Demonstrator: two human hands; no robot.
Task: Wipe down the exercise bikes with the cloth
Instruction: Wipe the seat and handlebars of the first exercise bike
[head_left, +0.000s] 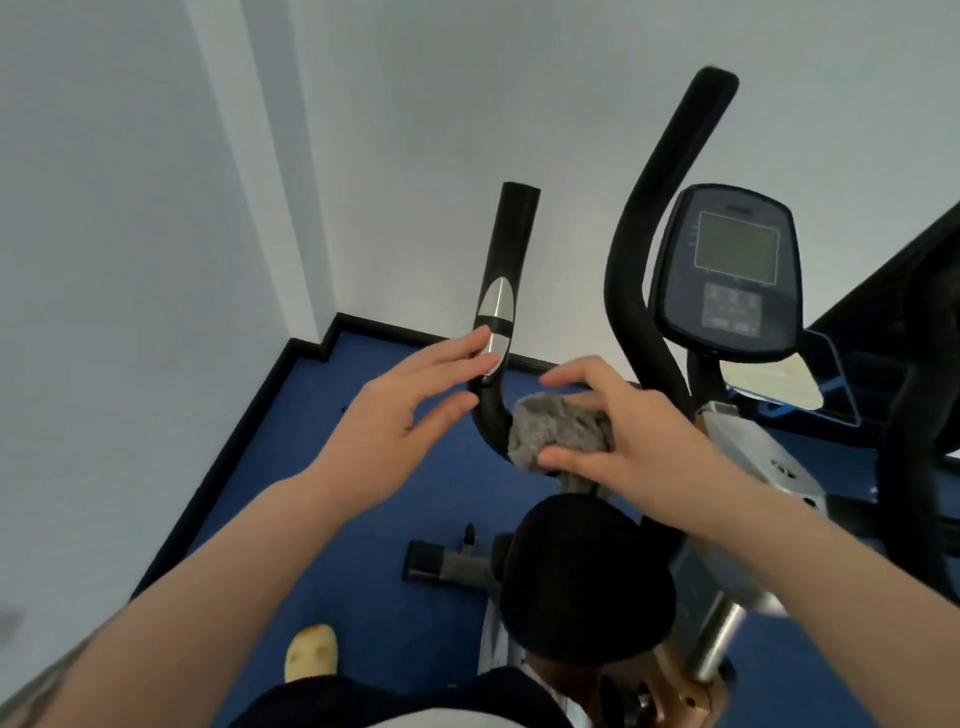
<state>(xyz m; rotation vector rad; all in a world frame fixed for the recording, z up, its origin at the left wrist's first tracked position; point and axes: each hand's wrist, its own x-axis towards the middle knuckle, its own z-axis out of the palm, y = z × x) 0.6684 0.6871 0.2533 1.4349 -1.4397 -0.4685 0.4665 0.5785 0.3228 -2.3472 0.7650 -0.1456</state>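
Note:
An exercise bike stands in front of me with a black left handlebar (506, 270), a taller curved black handlebar (654, 208) and a console (732, 270) with a grey screen. A fluffy grey cloth (558, 431) lies against the lower bend of the left handlebar. My right hand (623, 421) grips the cloth from the right, thumb under it. My left hand (410, 410) is spread, its fingertips touching the silver sensor plate (493, 358) on the left handlebar. The black saddle (587, 577) is below my hands.
White walls meet in a corner at the left, with a black skirting board (249, 415) along blue carpet (363, 571). Another machine's dark frame (914, 364) stands at the right. My yellow shoe (311, 652) is on the floor beside the bike's foot bar (441, 564).

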